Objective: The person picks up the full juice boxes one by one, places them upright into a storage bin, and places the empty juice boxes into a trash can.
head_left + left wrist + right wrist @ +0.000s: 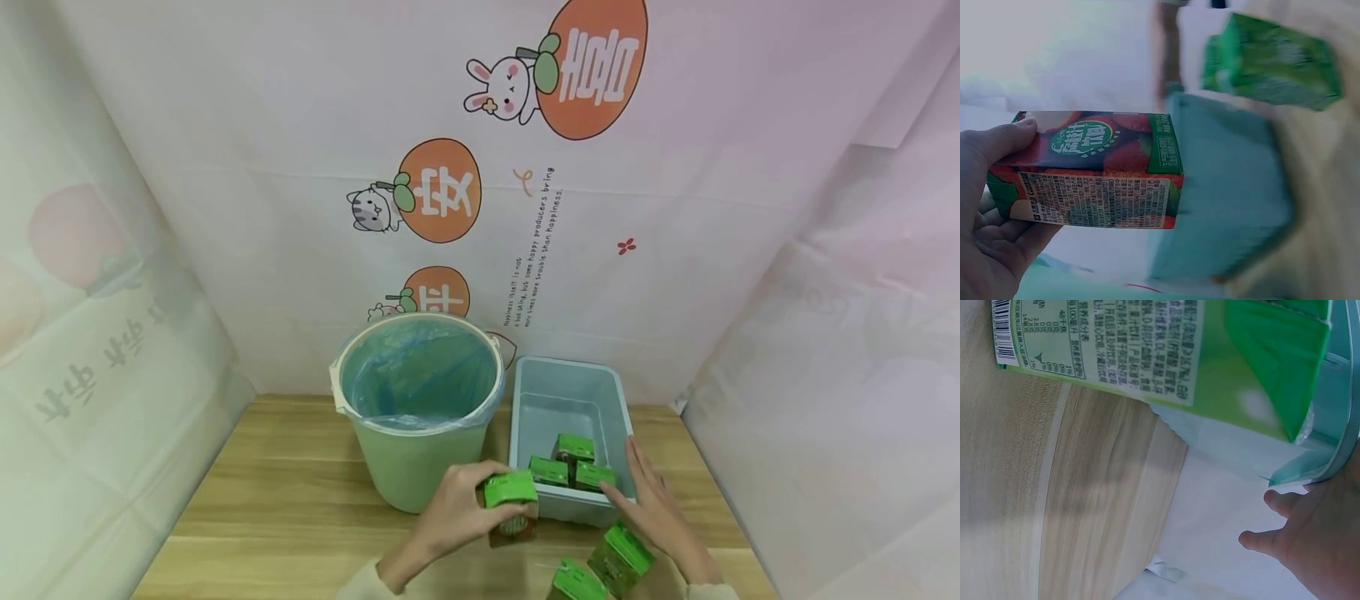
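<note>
My left hand [459,510] grips a juice box [512,521] with a green top, held in front of the blue plastic bin [551,375]. In the left wrist view this juice box [1097,172] shows red fruit-printed sides and a label panel, with the thumb on one face and fingers beneath. My right hand [660,512] rests at the bin's right front rim, fingers extended along it. Inside the bin, at its near end, three green-topped boxes [575,447] sit together. Two more green boxes [621,560] stand on the table just below the right hand, one large in the right wrist view.
A pale green bucket [420,471] lined with a blue plastic bag stands left of the bin. Beneath everything is a wood-grain table [270,483]. White printed cloth [300,125] hangs at the back and along both sides.
</note>
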`<state>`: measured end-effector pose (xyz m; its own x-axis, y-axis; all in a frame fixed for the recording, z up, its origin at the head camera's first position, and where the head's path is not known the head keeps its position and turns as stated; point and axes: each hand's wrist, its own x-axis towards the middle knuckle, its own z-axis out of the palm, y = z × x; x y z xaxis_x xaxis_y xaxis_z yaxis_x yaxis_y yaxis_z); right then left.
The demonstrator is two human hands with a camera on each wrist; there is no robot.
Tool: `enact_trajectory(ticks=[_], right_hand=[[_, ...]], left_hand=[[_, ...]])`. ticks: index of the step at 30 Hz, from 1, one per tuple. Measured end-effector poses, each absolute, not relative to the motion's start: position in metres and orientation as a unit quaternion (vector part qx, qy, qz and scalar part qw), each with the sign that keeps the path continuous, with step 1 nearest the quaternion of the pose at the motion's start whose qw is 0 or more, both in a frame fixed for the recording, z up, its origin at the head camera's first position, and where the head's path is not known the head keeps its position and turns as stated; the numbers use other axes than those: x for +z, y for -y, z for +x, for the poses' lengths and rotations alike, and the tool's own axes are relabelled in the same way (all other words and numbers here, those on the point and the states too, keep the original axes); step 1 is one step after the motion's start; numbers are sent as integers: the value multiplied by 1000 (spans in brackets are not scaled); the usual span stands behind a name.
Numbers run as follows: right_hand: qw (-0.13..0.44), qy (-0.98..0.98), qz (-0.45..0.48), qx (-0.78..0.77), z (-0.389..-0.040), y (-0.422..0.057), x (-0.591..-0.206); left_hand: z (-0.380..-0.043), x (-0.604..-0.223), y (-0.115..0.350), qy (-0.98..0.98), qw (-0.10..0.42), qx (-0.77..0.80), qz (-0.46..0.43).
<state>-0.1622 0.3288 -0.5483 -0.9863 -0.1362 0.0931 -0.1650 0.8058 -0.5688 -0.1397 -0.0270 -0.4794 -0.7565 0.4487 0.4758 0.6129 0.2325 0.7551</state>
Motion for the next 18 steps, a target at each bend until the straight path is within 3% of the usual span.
enact_trajectory(ticks=[10,18], right_hand=[[23,952,77,295,-161,-328,-547],[24,952,76,295,-163,-328,-546]], left_hand=[[-185,-430,-3,791,60,-511,-332],[-213,-415,-25,813,44,-480,-326]])
